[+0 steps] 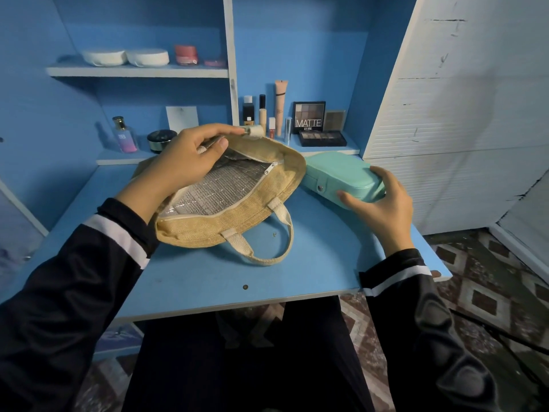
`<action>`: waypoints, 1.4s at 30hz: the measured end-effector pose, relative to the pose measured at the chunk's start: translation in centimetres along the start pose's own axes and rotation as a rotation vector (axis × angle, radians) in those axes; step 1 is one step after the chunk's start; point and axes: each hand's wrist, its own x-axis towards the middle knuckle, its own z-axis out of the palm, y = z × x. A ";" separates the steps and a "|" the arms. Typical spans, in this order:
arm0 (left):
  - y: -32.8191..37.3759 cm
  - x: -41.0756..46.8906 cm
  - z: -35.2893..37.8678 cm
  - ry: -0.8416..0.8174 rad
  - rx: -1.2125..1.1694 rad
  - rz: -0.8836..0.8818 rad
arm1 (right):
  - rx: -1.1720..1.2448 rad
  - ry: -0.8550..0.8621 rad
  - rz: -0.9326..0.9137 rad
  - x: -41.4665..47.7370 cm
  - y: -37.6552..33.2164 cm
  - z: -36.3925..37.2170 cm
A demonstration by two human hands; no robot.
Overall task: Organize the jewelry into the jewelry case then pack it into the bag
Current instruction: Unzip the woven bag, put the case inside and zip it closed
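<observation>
On the blue table (208,281), left hand (190,156) pinches the bag (208,230) open, right hand (383,206) grips the case (335,171) just right of it.

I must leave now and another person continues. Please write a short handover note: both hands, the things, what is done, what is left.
Left hand grips the bag by its far edge and holds it open.
Right hand grips the case, just right of the bag.
Done: bag unzipped, case closed.
Left: put the case into the bag, then zip it.
</observation>
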 end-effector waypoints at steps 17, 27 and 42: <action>2.0 1.2 2.8 0.017 0.048 -0.015 | 0.151 0.019 -0.099 -0.5 0.5 -3.4; 1.8 1.2 2.1 0.036 0.035 -0.026 | 0.357 -0.212 -0.184 -2.1 -1.2 -2.3; -0.4 0.5 -0.8 -0.094 0.037 0.036 | 0.423 -0.434 -0.321 -4.6 -7.3 6.0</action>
